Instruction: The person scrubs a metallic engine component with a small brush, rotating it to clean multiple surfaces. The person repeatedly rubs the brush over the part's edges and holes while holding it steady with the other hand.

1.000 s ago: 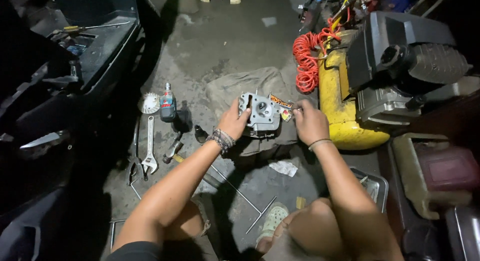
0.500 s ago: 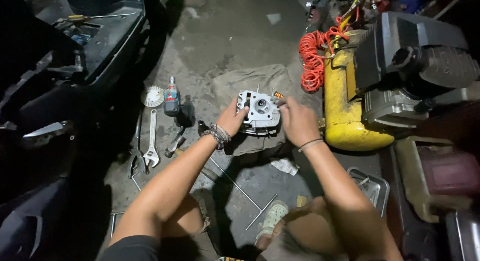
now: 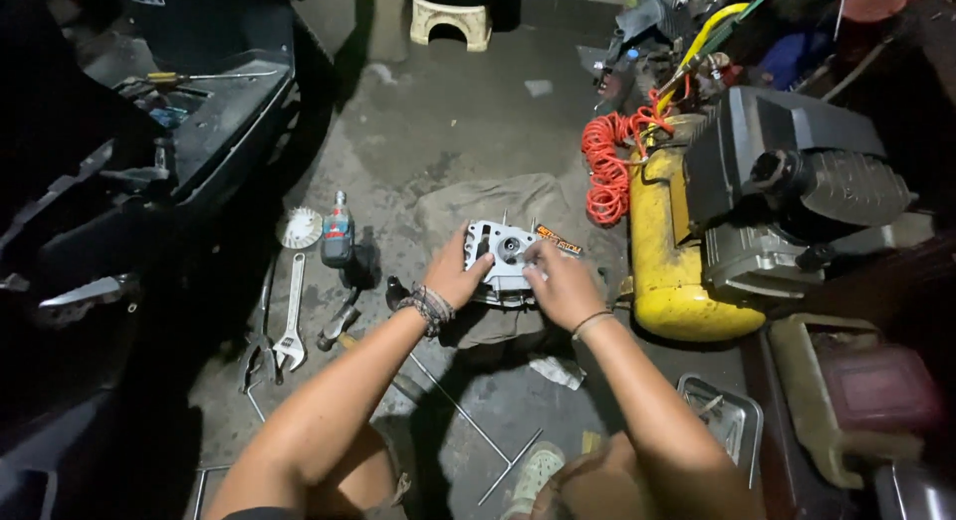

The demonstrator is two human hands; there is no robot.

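Two bare hands meet over one grey metal engine part point(image 3: 501, 256), a blocky casting with a round bore in its middle, resting on a grey cloth point(image 3: 488, 203) spread on the concrete floor. The left hand point(image 3: 453, 276) curls around the part's left edge, fingers closed on it. The right hand point(image 3: 560, 281) rests at the part's right side with fingers bent toward the bore; whether it pinches anything cannot be told. The bore faces up toward the camera, and thin studs stick out from the part's far edge, pointing away from the person.

Left of the hands lie one adjustable wrench point(image 3: 292, 331), one pair of pliers point(image 3: 255, 351), one small bottle point(image 3: 338, 235) and one white toothed disc point(image 3: 300, 227). Two long T-handled rods point(image 3: 468, 420) lie between the forearms. One metal tray point(image 3: 725, 418) sits by the right elbow. To the right stands one yellow air compressor point(image 3: 669, 251) with a coiled orange hose point(image 3: 609, 166), just beside the cloth.
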